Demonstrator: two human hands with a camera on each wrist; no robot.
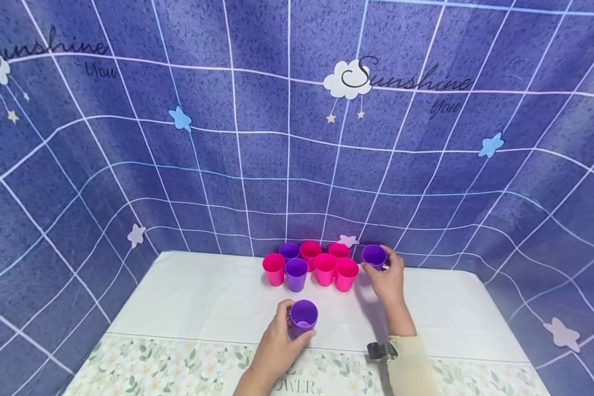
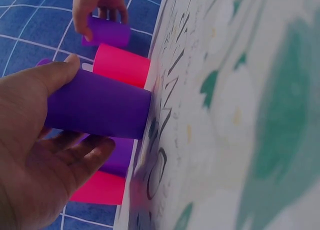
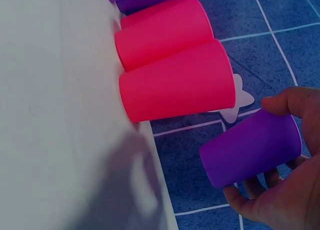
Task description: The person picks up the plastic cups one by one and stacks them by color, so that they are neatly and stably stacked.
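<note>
My left hand (image 1: 283,336) grips an upright purple cup (image 1: 304,318) near the front of the white table, thumb on one side and fingers on the other. In the left wrist view that purple cup (image 2: 100,99) has its base right at the tabletop. Farther back and to the right, my right hand (image 1: 387,278) holds another purple cup (image 1: 374,256) by its sides. The right wrist view shows this purple cup (image 3: 252,147) between thumb and fingers, apart from the nearest pink cup (image 3: 177,82). Both held cups have their mouths up.
Between the hands, toward the back, stands a cluster of several pink cups (image 1: 347,274) and two purple cups (image 1: 296,275), all upright. A blue-violet grid curtain (image 1: 257,165) rises behind and beside the table (image 1: 203,297). A floral strip (image 1: 143,363) covers the table's front.
</note>
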